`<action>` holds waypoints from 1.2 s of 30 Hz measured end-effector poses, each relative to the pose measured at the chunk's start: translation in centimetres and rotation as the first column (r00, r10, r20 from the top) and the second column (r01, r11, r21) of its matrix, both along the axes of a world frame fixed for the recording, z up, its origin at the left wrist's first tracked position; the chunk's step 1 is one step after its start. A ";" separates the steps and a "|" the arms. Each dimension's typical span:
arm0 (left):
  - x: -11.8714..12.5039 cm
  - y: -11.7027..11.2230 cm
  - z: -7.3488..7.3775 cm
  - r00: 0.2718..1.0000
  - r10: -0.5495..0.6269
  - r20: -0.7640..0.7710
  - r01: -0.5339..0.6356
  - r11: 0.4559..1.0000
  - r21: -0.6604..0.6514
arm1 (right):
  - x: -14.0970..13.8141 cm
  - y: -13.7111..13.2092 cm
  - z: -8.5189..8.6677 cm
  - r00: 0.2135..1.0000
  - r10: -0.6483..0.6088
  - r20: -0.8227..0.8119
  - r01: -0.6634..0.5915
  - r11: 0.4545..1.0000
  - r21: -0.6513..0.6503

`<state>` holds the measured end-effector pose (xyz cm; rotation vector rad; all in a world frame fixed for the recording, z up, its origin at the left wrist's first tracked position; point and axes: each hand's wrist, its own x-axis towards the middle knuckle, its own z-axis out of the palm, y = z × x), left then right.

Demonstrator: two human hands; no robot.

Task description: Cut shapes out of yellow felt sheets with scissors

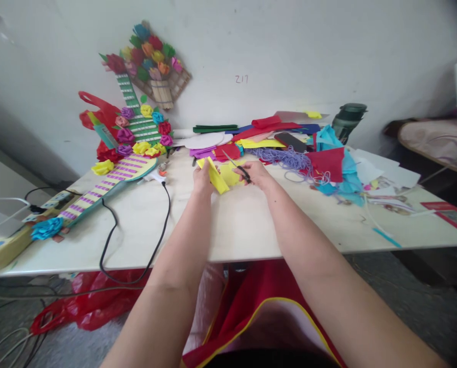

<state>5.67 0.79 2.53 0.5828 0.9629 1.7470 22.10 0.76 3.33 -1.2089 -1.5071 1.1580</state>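
My left hand (202, 176) is closed on a folded strip of yellow paper (217, 178), which stands tilted above the table. In my right hand (255, 174) is a pair of scissors (245, 173) with black handles, its blades pointing up and to the left. The scissors are apart from the strip in my left hand. Another piece of yellow paper (230, 174) lies between my hands, close to the scissors. Whether my right fingers also touch that piece, I cannot tell.
On the left stand paper-flower decorations (146, 128) and a glue gun (155, 175) with a black cord. Behind my hands lie coloured papers (261, 144), a phone (290, 141) and tangled purple yarn (285, 159). A dark green bottle (346, 122) stands at the back right.
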 end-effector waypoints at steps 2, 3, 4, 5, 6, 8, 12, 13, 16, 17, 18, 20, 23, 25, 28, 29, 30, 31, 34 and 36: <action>0.0 -0.1 0.2 1.000 0.003 0.002 -0.003 0.999 -0.033 | 0.4 -0.1 0.1 0.998 0.021 -0.055 -0.020 1.000 0.020; 0.0 -0.1 0.3 1.000 -0.003 -0.002 0.003 0.999 -0.040 | 0.6 -0.1 0.2 0.996 0.031 -0.088 -0.028 0.999 0.029; 0.1 -0.2 0.4 1.000 -0.010 -0.008 0.010 0.999 -0.043 | 0.8 -0.1 0.3 0.993 0.034 -0.116 -0.030 0.999 0.036; 0.1 -0.3 0.5 1.000 -0.018 -0.013 0.017 0.999 -0.048 | 1.0 0.0 0.3 0.990 0.031 -0.136 -0.026 0.999 0.043; 0.2 -0.4 0.5 1.000 -0.023 -0.018 0.022 0.998 -0.055 | 1.1 0.1 0.4 0.989 0.018 -0.145 -0.012 0.999 0.046; 0.4 -0.6 0.6 0.999 -0.035 -0.023 0.034 0.997 -0.066 | 1.4 0.4 0.6 0.993 -0.054 -0.102 0.060 0.997 0.053; 0.5 -0.8 0.5 0.998 -0.062 -0.021 0.060 0.997 -0.057 | 2.1 0.7 0.7 0.874 -0.370 0.315 0.309 0.924 0.226; 0.5 -0.7 0.4 0.998 -0.060 -0.010 0.059 0.996 -0.060 | 2.3 0.7 0.7 0.778 -0.442 0.447 0.342 0.894 0.290; 0.4 -0.4 0.1 0.999 -0.038 0.033 0.041 0.995 -0.091 | 2.8 0.8 0.4 0.510 -0.493 0.705 0.375 0.865 0.334; 0.4 -0.3 0.0 0.998 -0.038 0.042 0.042 0.994 -0.100 | 2.9 0.9 0.4 0.467 -0.474 0.747 0.387 0.869 0.309; 0.4 -0.2 -0.1 0.998 -0.042 0.045 0.046 0.994 -0.104 | 3.0 0.9 0.3 0.445 -0.453 0.773 0.397 0.873 0.283; 0.4 -0.1 -0.3 0.998 -0.055 0.039 0.059 0.993 -0.101 | 3.0 1.0 0.3 0.428 -0.421 0.799 0.404 0.881 0.248; 0.5 0.0 -0.4 0.998 -0.056 0.030 0.058 0.995 -0.082 | 3.0 0.9 0.4 0.419 -0.368 0.830 0.398 0.896 0.196; 0.6 0.0 -0.5 0.998 -0.055 0.027 0.057 0.996 -0.062 | 2.9 0.7 0.6 0.413 -0.389 0.824 0.376 0.896 0.235; 0.7 0.0 -0.5 0.998 -0.051 0.025 0.051 0.998 -0.024 | 2.0 0.2 1.1 0.505 -0.487 0.713 0.285 0.874 0.395; 0.7 -0.1 -0.5 0.999 -0.047 0.022 0.048 0.999 -0.010 | 1.5 0.0 1.2 0.583 -0.475 0.659 0.245 0.876 0.415; 0.8 -0.1 -0.5 0.999 -0.044 0.018 0.044 0.999 0.003 | 0.8 -0.3 1.3 0.681 -0.409 0.607 0.185 0.899 0.397; 0.8 -0.2 -0.5 0.999 -0.041 0.012 0.041 0.999 0.019 | 0.2 -0.5 1.3 0.780 -0.292 0.554 0.111 0.935 0.336; 1.0 -0.5 -0.2 1.000 -0.023 0.002 0.023 0.998 0.053 | -1.8 -1.0 1.1 0.954 0.056 0.295 -0.084 0.993 0.083; 1.1 -0.7 0.0 1.000 -0.008 0.006 0.007 0.998 0.056 | -2.7 -1.1 0.6 0.967 0.127 0.222 -0.141 0.989 0.048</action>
